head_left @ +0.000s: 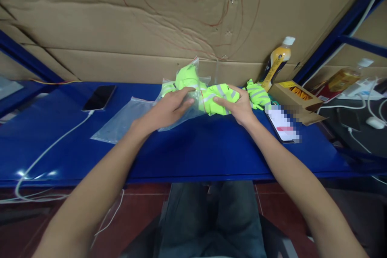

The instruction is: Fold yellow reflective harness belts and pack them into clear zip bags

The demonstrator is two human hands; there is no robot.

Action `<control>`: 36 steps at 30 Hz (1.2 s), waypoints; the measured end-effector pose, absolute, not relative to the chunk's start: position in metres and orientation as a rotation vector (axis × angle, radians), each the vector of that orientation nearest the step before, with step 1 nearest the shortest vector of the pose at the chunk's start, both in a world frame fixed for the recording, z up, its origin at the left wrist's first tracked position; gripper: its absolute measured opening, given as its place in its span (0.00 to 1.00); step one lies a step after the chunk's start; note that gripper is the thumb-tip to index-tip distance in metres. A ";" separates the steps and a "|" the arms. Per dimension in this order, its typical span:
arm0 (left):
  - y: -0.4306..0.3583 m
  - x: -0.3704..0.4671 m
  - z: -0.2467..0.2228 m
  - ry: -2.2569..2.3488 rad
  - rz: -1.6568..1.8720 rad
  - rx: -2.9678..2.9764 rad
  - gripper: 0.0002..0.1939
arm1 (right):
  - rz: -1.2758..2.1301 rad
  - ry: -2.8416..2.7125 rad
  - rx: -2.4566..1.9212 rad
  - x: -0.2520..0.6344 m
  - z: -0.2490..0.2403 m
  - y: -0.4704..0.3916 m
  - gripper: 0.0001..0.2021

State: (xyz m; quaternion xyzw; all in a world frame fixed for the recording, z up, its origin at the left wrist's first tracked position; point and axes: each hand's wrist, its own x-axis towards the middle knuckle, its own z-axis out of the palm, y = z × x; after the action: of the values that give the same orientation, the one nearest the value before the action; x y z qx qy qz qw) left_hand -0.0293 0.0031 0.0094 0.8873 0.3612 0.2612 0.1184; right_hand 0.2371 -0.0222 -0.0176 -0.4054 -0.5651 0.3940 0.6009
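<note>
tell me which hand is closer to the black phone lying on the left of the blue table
Left. The left hand rests on the clear bag mid-table, with open tabletop between it and the black phone. The right hand, gripping the yellow-green vest, is farther right.

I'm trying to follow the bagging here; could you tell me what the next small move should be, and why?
Probably push the folded neon vest further left into the clear plastic bag. The right hand grips the vest, which lies partly outside the bag, while the left hand steadies the bag on the blue table.
</note>
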 end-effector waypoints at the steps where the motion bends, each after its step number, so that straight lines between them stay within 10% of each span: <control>1: -0.001 -0.029 0.010 1.073 0.756 2.613 0.32 | 0.889 -1.300 -0.945 0.237 -0.018 -0.022 0.26; 8: -0.023 -0.012 -0.001 1.459 0.641 2.835 0.69 | 0.892 -1.254 -0.909 0.232 -0.016 -0.026 0.25; 25: -0.010 -0.022 0.011 1.493 0.576 2.798 0.54 | 1.161 -1.013 -0.819 0.226 -0.011 -0.028 0.31; 36: 0.000 -0.034 -0.001 0.916 0.585 2.772 0.61 | 1.559 -1.167 -0.597 0.235 -0.010 -0.042 0.35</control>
State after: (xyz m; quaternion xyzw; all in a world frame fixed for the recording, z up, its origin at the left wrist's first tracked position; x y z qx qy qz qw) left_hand -0.0335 0.0004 -0.0007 0.9279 0.3067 0.1958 0.0818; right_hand 0.2351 -0.0415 -0.0095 -0.2494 -0.4879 0.6517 0.5245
